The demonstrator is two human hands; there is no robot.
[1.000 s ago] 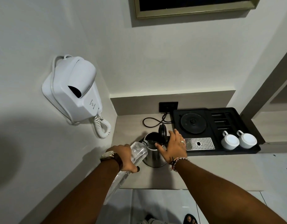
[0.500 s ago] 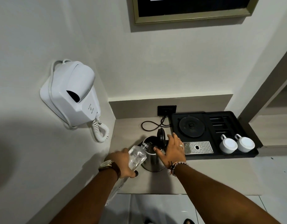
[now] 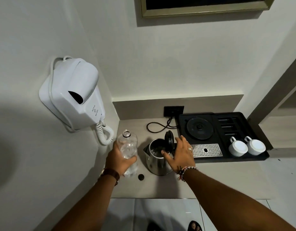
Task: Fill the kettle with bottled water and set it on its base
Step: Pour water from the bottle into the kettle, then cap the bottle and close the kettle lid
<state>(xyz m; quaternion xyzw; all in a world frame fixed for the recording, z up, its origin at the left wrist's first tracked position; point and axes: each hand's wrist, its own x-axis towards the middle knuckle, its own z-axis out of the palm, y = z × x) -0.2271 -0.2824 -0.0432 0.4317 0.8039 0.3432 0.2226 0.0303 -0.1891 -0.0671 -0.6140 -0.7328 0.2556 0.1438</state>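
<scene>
White wall-mounted hair dryer [image 3: 72, 95] with coiled cord at left. Two white cups [image 3: 247, 146] upside down on black tray [image 3: 240, 120]. Perforated metal drip plate [image 3: 206, 150] beside them. Dark framed picture [image 3: 204, 5] above.

A: Any text?
B: Only on the white hair dryer [image 3: 72, 100] on the wall. Small print near its lower end, looks like "Wall Mount Hair Dryer", partly blurred.
A: Bottle, kettle, tray?
B: Nothing readable on those.
</scene>
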